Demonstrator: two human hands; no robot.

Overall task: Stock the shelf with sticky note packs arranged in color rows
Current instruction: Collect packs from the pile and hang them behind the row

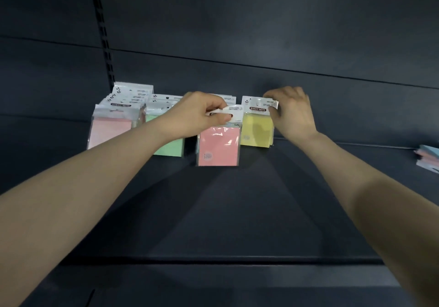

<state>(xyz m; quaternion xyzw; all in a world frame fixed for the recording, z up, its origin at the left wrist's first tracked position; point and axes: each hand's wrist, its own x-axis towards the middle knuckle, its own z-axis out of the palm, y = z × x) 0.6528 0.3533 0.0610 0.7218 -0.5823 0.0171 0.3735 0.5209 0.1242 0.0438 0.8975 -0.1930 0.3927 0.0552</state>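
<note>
Pinching the white header of the salmon-pink pack [218, 146], the left hand [197, 114] holds it upright on the dark shelf [237, 211]. The right hand [293, 114] grips the header of the yellow pack [257, 128] just beside it. Pale pink packs [110, 130] and green packs [169, 148] stand in rows further left.

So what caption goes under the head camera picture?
Left hand holds a pink pack, right hand a yellow pack, on a dark shelf.
</note>
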